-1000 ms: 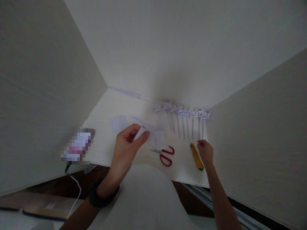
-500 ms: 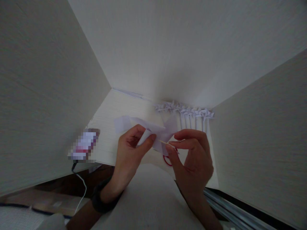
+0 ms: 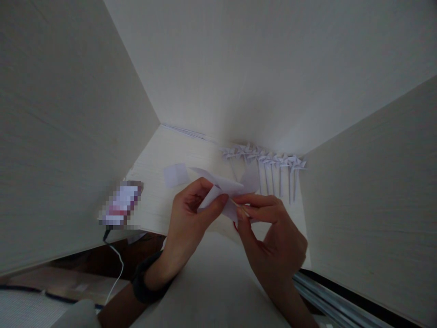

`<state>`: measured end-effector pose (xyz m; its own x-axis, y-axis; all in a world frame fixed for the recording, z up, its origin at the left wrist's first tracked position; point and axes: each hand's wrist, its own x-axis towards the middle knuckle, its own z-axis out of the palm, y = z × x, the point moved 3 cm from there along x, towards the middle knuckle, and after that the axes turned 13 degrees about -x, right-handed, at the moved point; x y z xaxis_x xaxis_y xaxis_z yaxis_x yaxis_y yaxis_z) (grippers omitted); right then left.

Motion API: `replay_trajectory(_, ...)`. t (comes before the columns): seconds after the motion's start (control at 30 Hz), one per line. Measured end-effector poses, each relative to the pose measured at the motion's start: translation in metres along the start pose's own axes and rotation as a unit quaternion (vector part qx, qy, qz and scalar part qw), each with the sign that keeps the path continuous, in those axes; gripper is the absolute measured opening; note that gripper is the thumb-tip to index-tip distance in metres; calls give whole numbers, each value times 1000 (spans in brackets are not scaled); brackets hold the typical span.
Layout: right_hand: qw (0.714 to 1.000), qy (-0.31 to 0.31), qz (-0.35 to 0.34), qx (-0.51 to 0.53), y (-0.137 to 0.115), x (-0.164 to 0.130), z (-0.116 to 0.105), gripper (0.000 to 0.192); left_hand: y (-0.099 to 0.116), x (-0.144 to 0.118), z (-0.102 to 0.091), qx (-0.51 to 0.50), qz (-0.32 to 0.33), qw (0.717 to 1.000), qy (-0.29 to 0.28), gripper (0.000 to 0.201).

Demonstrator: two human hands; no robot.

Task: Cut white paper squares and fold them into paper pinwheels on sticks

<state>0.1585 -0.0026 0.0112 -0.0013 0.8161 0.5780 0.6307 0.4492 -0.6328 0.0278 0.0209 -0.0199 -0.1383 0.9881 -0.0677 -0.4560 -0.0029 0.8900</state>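
Up close to the camera, the folded paper [image 3: 228, 189] sits between both hands, raised above the desk [image 3: 160, 150] rather than lying on it. The left hand [image 3: 191, 218] pinches its near left part — thumb on the underside, forefinger curled over the top, so the fingers are clamped on the paper. The right hand [image 3: 273, 232] meets it from the right, thumb and forefinger pressed together at the paper's lower edge; whether a thin stick lies between those fingertips cannot be told here.

Both forearms rise from the bottom edge and converge, the wrists bent so the palms half face each other. A dark band [image 3: 146, 284] wraps the left wrist.

The paper is white, creased, with pointed flaps — one reaches up and right behind the right forefinger, another runs left past the left knuckles.

Behind the hands a row of pinwheels [image 3: 264, 160] lies on the desk near the back wall, their stems pointing toward the person. A small paper square [image 3: 175, 174] lies on the desk just left of the held piece. A pixelated phone [image 3: 120, 205] rests at the desk's left edge, its cable [image 3: 116, 269] hanging down.
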Motion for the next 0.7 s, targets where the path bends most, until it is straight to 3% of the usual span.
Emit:
replay_trajectory(0.23,1000,-1,-1,-26,-1,0,-1,22,-1,-1,0,-21,-2,999,-25,5)
replay_trajectory(0.43,1000,13,1,-13,-1,0,-2,20,1,-2,-1,-46,-18,997,-61,18)
replay_trajectory(0.7,999,10,4,-31,-1,0,-1,17,4,-3,-2,-32,-8,999,-41,16)
